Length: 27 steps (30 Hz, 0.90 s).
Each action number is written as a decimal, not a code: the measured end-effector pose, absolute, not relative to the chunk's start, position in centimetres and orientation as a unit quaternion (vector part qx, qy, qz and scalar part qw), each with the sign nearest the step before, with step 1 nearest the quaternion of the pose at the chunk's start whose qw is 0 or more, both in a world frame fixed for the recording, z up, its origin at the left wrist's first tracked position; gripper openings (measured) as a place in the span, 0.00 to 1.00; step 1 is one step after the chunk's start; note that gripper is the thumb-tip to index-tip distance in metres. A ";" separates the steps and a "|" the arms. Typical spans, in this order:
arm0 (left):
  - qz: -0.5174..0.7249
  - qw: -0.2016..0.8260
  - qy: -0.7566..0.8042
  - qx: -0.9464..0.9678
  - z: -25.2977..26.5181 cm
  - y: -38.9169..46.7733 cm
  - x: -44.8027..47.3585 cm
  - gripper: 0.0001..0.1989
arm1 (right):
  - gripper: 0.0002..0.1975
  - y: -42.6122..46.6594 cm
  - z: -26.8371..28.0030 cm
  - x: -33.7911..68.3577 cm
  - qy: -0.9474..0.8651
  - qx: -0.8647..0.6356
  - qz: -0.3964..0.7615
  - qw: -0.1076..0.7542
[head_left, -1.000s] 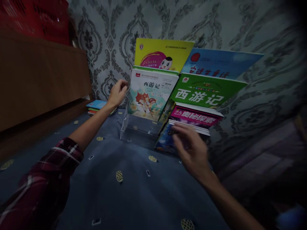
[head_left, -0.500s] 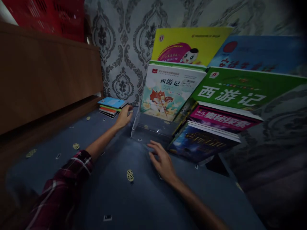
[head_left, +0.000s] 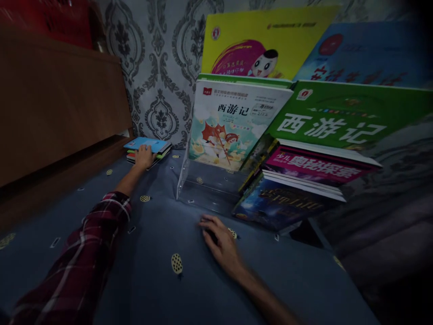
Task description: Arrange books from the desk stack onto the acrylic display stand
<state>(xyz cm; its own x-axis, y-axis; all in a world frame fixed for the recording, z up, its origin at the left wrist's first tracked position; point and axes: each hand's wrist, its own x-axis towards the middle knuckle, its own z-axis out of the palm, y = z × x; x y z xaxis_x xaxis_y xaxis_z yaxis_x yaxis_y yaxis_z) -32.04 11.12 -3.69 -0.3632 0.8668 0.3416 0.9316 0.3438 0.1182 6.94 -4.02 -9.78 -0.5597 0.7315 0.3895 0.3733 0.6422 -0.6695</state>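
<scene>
At the left, my left hand (head_left: pixel 144 158) has its fingers bent over the near edge of a blue book (head_left: pixel 157 144), the top one of a small stack of books lying flat. Its thumb points to the right at the stack's front edge. My right hand (head_left: pixel 221 248) rests near the blue patterned cloth, thumb and fingers apart and loosely curved, with nothing in it. Ahead of it stands a clear acrylic book rack (head_left: pixel 182 174). A white-covered book (head_left: pixel 223 135) leans upright in the rack, and a yellow book (head_left: pixel 250 31) rises behind it.
On the rack's right side stand a green book (head_left: pixel 331 113), a blue book (head_left: pixel 372 49), a magenta book (head_left: pixel 314 167) and a dark blue book (head_left: pixel 280 203). A wooden cabinet (head_left: pixel 61 99) borders the left, with a red basket (head_left: pixel 57 22) on it. Patterned wallpaper (head_left: pixel 158 76) is behind.
My left hand has moved left from beside the rack onto the stack of books. My right hand stays low in front of the rack, still empty. The view has shifted slightly.
</scene>
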 end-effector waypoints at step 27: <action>0.102 0.160 -0.697 -0.692 -4.4 4.6 -31.9 0.17 | 0.13 -3.9 -9.5 6.8 -0.861 -0.300 0.253 0.324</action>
